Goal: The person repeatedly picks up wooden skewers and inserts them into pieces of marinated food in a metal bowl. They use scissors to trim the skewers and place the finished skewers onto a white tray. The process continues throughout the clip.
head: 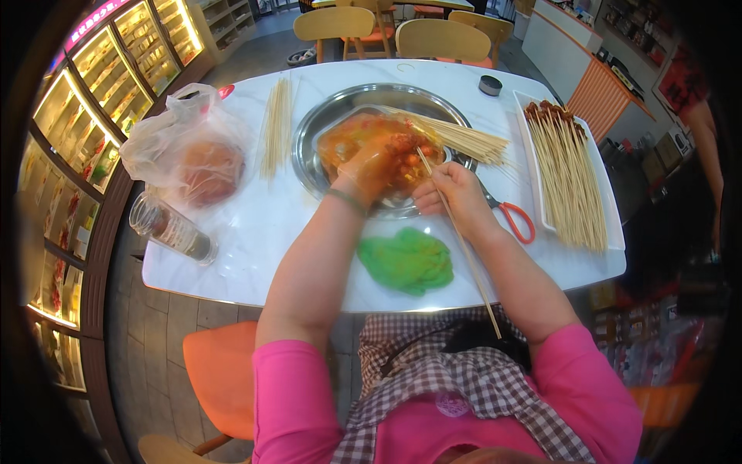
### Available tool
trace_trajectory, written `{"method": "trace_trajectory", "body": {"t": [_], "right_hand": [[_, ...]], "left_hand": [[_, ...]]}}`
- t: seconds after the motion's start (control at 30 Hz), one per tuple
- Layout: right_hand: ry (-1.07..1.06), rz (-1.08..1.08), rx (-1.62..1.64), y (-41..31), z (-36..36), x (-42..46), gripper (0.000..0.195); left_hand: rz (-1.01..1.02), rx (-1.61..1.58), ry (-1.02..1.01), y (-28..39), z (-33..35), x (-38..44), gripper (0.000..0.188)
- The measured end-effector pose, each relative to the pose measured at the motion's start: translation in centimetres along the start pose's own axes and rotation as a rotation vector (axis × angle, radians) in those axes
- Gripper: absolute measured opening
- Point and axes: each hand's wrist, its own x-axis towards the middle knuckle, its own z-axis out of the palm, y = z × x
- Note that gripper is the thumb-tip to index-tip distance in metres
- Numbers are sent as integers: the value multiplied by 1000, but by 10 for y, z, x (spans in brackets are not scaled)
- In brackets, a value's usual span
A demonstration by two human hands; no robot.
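My left hand (pixel 374 168), in a clear plastic glove smeared with orange sauce, holds a lump of red marinated meat (pixel 406 144) over a round steel tray (pixel 304 168). My right hand (pixel 455 191) looks bare and holds a long bamboo skewer (pixel 466 246), its upper end at the meat and its lower end past the table edge. In the steel tray lies a sauce-coated plastic bag or liner (pixel 348 130) with more meat. A bundle of bare skewers (pixel 472 139) rests across the tray's right rim. Scissors with red handles (pixel 515 223) lie beside my right wrist.
A white tray (pixel 542 200) of meat-tipped skewers (pixel 568 174) stands right. Loose skewers (pixel 276 127), a plastic bag with reddish contents (pixel 208 168) and a glass jar (pixel 174 229) are left. A green cloth (pixel 406 261) lies in front, a black lid (pixel 490 86) behind. A person's arm (pixel 704 139) shows far right.
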Motion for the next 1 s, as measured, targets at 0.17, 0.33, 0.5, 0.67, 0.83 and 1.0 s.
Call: {"method": "trace_trajectory", "body": {"t": [0.17, 0.33, 0.5, 0.67, 0.83, 1.0], "right_hand": [[46, -86, -96, -3, 3, -7, 16], [72, -173, -250, -6, 4, -11, 16], [55, -152, -222, -7, 4, -13, 17], [59, -65, -110, -7, 2, -11, 22], [76, -20, -42, -1, 1, -4, 24], [76, 2, -23, -5, 3, -7, 22]], "left_hand": [[20, 74, 35, -2, 14, -5, 30], [17, 92, 32, -4, 11, -2, 30], [-34, 62, -17, -4, 3, 5, 28], [-29, 3, -20, -6, 7, 5, 28], [-25, 107, -78, -4, 10, 2, 26], [-8, 63, 25, -5, 20, -4, 28]]}}
